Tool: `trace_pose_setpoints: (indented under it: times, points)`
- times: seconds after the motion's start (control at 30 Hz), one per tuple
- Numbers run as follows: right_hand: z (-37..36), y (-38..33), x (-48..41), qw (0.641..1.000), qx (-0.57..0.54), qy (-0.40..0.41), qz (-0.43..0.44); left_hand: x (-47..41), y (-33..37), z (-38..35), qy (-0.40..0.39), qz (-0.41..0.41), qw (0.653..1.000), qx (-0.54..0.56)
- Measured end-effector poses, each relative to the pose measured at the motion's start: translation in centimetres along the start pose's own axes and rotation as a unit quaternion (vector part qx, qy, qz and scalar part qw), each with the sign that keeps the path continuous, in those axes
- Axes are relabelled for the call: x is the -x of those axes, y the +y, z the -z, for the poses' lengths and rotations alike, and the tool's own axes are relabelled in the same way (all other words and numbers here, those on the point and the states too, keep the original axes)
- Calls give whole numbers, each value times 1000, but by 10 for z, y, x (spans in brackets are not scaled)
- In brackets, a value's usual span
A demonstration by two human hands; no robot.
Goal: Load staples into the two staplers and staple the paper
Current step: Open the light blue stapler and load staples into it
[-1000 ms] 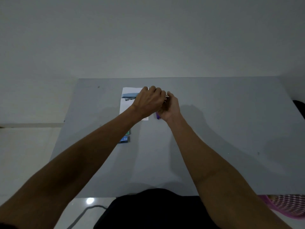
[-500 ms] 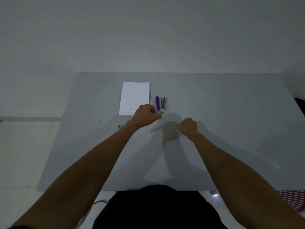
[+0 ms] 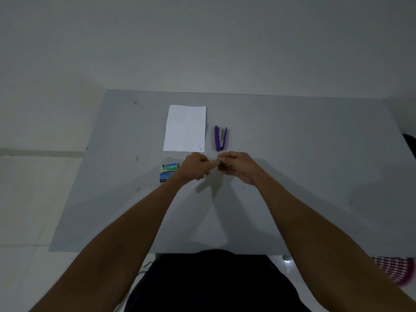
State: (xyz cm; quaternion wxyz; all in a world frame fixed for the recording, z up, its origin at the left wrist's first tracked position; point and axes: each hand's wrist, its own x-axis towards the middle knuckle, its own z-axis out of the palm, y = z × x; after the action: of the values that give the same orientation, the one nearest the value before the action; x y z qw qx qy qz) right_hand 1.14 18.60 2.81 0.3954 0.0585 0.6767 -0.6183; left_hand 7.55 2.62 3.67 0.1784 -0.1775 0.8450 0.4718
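Observation:
A white sheet of paper [image 3: 185, 129] lies flat on the grey table [image 3: 292, 154]. To its right a purple stapler [image 3: 220, 138] lies opened, its arms spread apart. Just below it my left hand [image 3: 194, 168] and my right hand [image 3: 239, 167] meet above the table, both pinching a small silvery thing [image 3: 218, 162] that looks like a strip of staples. A green-and-white staple box [image 3: 170, 167] and a blue staple box [image 3: 165, 177] lie left of my left hand. I see only one stapler.
The table's left edge runs near the staple boxes, with pale floor tiles beyond. A pink woven basket [image 3: 396, 270] sits at the lower right, past the table's near edge. A plain wall rises behind the table.
My hands left the purple stapler lying opened beside the paper and drew back toward me. They then came together below it around the small silvery piece. The staple boxes are now uncovered.

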Motion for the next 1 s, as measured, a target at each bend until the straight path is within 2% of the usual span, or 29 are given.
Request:
trace_pose_setpoints:
  times: [0.23,0.37,0.5,0.7,1.0]
  points:
    - [-15,3,-18,994,52,92,6,7,-12,1,-8,-15,1000,4]
    - [-16,9,-35,987,71,147,0,9,-26,1,23,-27,994,-104]
    - [-21,15,-44,980,93,177,-12,8,-44,-7,55,-16,986,-155]
    - [-34,32,-54,969,119,215,19,10,-58,-21,121,-20,956,-268]
    - [-38,49,-60,952,173,250,35,9,-72,-31,159,-31,953,-258]
